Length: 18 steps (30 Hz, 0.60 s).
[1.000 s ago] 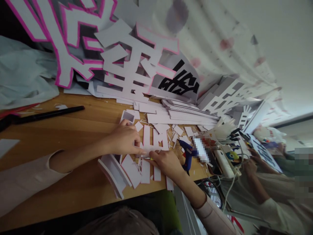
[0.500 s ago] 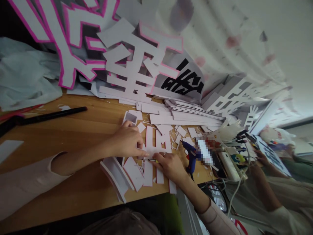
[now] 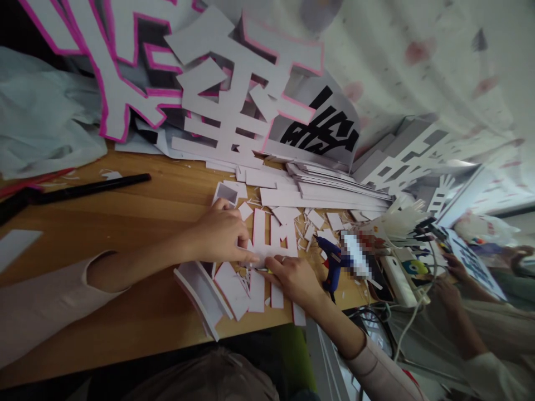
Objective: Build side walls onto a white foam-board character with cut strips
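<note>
A white cut-out character with red edges lies on the wooden table. My left hand has its fingers curled at the left of this piece, its thumb reaching to the middle of it. What its fingers grip is hidden. Beside it, my right hand is closed low over the piece, and a small bit of a thin yellow-marked tool shows at its fingertips. White upright strips stand along the piece's left side, and a white box-like part is just beyond my left hand.
To the right lie a blue glue gun, a white power strip and cables. Stacked white strips and large cut-out characters stand behind. A black marker-like object lies left. Another person's hands show at right.
The view has shifted slightly, so the table's contents appear a little further right. Both hands remain at nearly the same place on the white piece.
</note>
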{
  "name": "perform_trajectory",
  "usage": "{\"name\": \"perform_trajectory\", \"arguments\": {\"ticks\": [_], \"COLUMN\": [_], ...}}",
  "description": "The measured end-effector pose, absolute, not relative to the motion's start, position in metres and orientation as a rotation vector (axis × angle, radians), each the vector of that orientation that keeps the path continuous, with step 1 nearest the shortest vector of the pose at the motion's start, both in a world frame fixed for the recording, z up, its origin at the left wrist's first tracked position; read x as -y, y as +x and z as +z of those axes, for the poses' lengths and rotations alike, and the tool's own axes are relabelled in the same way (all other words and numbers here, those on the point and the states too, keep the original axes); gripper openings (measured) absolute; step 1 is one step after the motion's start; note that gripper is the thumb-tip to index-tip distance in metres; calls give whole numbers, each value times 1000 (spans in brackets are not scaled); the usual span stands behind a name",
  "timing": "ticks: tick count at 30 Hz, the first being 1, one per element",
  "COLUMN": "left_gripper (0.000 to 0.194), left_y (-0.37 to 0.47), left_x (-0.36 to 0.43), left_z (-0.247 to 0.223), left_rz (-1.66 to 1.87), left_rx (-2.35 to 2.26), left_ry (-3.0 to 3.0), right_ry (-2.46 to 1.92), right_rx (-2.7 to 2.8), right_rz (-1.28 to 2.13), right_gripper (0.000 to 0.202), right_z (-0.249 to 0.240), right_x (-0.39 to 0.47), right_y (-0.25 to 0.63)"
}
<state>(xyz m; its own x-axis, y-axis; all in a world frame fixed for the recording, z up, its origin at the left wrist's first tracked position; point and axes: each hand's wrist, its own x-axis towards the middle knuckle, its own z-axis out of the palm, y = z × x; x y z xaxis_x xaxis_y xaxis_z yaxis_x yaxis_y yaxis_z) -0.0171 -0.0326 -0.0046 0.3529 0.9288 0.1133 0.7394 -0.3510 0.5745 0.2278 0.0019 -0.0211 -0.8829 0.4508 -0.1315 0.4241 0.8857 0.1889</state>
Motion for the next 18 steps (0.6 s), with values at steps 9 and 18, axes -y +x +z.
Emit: {"name": "perform_trajectory", "arguments": {"ticks": [9,18], "left_gripper": [46,43], "left_y": [-18,-19], "left_x": [32,32], "left_z": [-5,-5], "left_rz": [575,596], "left_rx": [-1487,-1463], "left_ry": [2208,2221], "right_ry": [727,729], "right_rx": [-2692,-2653], "right_rz": [211,166], "right_gripper": [30,30], "right_z": [-12,-4], "right_x": [2,4], "right_y": [216,211]}}
